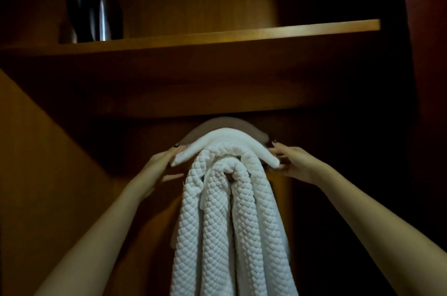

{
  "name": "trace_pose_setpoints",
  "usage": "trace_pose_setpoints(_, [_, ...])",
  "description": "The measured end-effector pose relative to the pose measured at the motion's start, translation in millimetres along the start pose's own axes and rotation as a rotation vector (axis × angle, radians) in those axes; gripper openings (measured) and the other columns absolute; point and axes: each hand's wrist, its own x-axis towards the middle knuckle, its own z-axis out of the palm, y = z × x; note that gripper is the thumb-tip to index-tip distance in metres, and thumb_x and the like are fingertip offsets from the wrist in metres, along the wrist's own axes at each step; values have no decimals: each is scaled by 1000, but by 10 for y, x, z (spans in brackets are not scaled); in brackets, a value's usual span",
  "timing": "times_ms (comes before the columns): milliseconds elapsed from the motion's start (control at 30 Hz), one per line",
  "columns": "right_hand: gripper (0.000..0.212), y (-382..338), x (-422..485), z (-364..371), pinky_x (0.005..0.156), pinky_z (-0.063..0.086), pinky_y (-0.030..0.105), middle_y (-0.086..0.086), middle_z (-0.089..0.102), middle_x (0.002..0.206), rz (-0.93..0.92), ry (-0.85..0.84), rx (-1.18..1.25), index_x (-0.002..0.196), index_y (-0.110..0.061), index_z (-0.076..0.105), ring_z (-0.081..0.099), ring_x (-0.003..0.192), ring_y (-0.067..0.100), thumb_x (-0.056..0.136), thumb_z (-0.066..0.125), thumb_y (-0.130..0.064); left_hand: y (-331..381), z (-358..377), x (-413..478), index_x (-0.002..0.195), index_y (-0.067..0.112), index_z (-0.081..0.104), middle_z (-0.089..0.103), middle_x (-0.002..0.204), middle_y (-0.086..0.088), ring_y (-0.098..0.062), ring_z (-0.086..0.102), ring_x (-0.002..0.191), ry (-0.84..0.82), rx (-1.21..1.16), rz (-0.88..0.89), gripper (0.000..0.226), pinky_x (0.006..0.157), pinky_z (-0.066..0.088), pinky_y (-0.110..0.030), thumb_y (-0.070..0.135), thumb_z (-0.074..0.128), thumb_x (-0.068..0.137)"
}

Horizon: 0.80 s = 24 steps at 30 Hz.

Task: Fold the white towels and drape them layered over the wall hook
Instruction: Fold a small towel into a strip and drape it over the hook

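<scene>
A quilted white towel point(232, 228) hangs in long folds from a curved wall hook point(227, 124) under a wooden shelf. A smaller, smooth white towel point(225, 144) lies folded across the top of it, its two ends sticking out left and right. My left hand point(160, 165) touches the small towel's left end, fingers spread. My right hand point(294, 162) touches its right end, fingers extended around the tip. The hook's middle is covered by the towels.
A wooden shelf point(217, 34) runs across above the hook, with a dark shiny metal vessel point(96, 17) standing on its left part. Wooden panels point(48, 162) close in on the left; the right side is dark.
</scene>
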Motion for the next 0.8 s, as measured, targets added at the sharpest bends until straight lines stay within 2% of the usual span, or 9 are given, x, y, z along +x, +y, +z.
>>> trace_pose_setpoints(100, [43, -50, -123, 51, 104, 40, 33, -6, 57, 125, -162, 106, -286, 112, -16, 73, 49, 120, 12, 100, 46, -47, 91, -40, -76, 106, 27, 75, 63, 125, 1, -20, 57, 120, 103, 333, 146, 30, 99, 41, -30, 43, 51, 97])
trace_pose_setpoints(167, [41, -174, -180, 120, 97, 36, 20, -9, 54, 131, -278, 85, -367, 122, -19, 67, 44, 121, 3, 102, 42, -44, 243, 11, -79, 116, 16, 70, 53, 135, -5, -22, 50, 127, 139, 402, 245, 31, 104, 35, -27, 32, 49, 100])
trace_pose_setpoints(267, [45, -365, -200, 300, 91, 33, 14, -8, 51, 140, -358, -9, -493, 135, -23, 57, 44, 123, 2, 105, 30, -43, 453, 215, -33, 132, 19, 59, 56, 137, -1, -16, 51, 128, -17, 364, 288, 39, 111, 37, -32, 37, 42, 102])
trace_pose_setpoints(333, [54, -432, -185, 435, 87, 35, 7, -10, 48, 135, -334, -74, -520, 141, -24, 51, 44, 119, 1, 105, 18, -47, 543, 377, 16, 136, 25, 54, 51, 140, 3, -8, 50, 124, -113, 369, 238, 43, 103, 40, -21, 43, 32, 103])
trace_pose_setpoints(400, [57, -434, -161, 517, 69, 40, -3, -10, 51, 125, -283, -135, -498, 143, -23, 48, 53, 100, -9, 105, 13, -48, 550, 475, 42, 128, 33, 56, 52, 136, 6, -2, 53, 113, -168, 302, 181, 44, 88, 45, -12, 50, 24, 103])
trace_pose_setpoints(467, [55, -396, -134, 523, 61, 41, -4, -18, 56, 114, -266, -162, -457, 138, -25, 51, 58, 84, -19, 105, 13, -48, 488, 480, 51, 123, 38, 57, 55, 134, 6, -7, 56, 116, -177, 210, 135, 48, 96, 48, -23, 58, 21, 99])
trace_pose_setpoints(533, [49, -337, -130, 517, 63, 42, -2, -28, 58, 106, -258, -169, -399, 126, -34, 56, 56, 82, -27, 105, 14, -49, 417, 463, 17, 119, 44, 58, 61, 128, 6, -11, 58, 117, -168, 160, 96, 46, 95, 51, -31, 60, 21, 98])
trace_pose_setpoints(633, [42, -234, -146, 558, 62, 44, 0, -31, 63, 94, -239, -139, -345, 113, -44, 58, 59, 81, -24, 106, 17, -47, 378, 495, -38, 108, 51, 63, 68, 111, 17, -1, 65, 101, -175, 123, 76, 38, 76, 52, -18, 55, 26, 101])
trace_pose_setpoints(800, [43, -274, -321, 572, 65, 42, -2, -25, 56, 107, -239, -117, -459, 131, -30, 51, 58, 84, -22, 108, 15, -39, 438, 582, -216, 92, 48, 74, 73, 90, 21, 6, 68, 81, -213, 113, 64, 35, 59, 52, -11, 52, 40, 99])
